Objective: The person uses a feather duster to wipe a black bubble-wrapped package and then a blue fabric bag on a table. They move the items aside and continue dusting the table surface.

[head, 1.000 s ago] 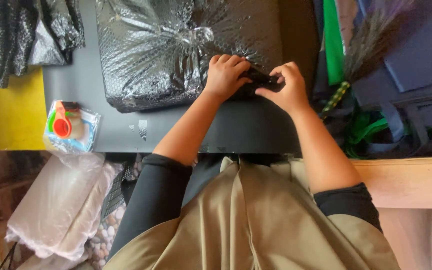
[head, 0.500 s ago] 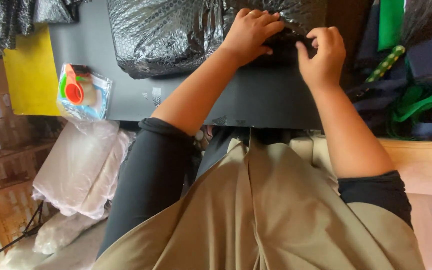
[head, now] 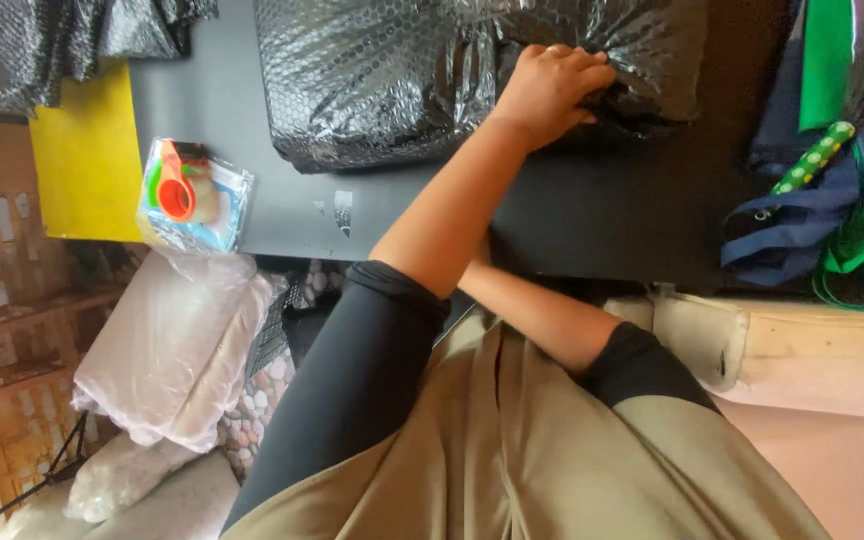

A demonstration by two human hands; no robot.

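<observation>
Parcel [head: 392, 80] in black bubble wrap lies on the dark table [head: 592, 220], far edge. Left hand [head: 550, 92] presses on its right end, fingers curled into the wrap. Right hand is hidden under the table; its state I cannot tell. Soft, crinkly, slippery skin; likely light; best gripped at gathered ends.

One hand [head: 550, 88] in view, two black bubble-wrap bags [head: 392, 80], one packet of coloured scoops [head: 192, 195], one yellow sheet [head: 87, 160]

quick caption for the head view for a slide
Left hand presses a black bubble-wrap parcel on a dark table; right hand hidden below the table edge.
</observation>
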